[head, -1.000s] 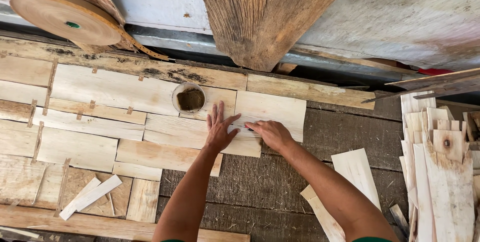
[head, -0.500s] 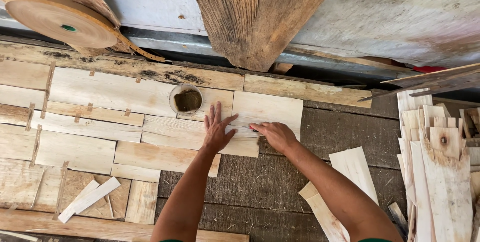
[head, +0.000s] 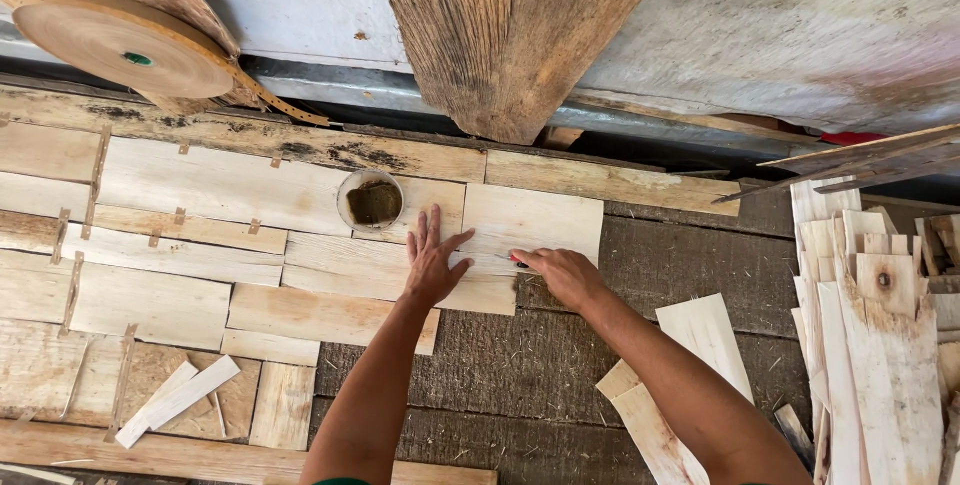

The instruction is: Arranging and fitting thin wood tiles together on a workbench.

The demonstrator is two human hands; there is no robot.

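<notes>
1. The left hand (head: 432,263) is laid flat, palm down, with its fingers spread apart, on pale veneer sheets (head: 380,267) pieced together on a dark workbench (head: 520,375).
2. The right hand (head: 565,275) is seen just at 3 o'clock of the left hand, its fingers curled together around a small tool with a red part (head: 519,261); what kind of tool it is cannot be told.
3. The tool's tip is held against the lower edge of a squarish veneer piece (head: 535,223), which lies at 1 o'clock of the left hand.
4. A small round cup of brownish paste (head: 373,201) is set at 11 o'clock of the left hand, close to the fingertips.
5. A large roll of brown tape (head: 120,42) is found far out at 10 o'clock.
6. Stacked veneer strips (head: 880,325) are piled at 3 o'clock, well apart from both hands.
</notes>
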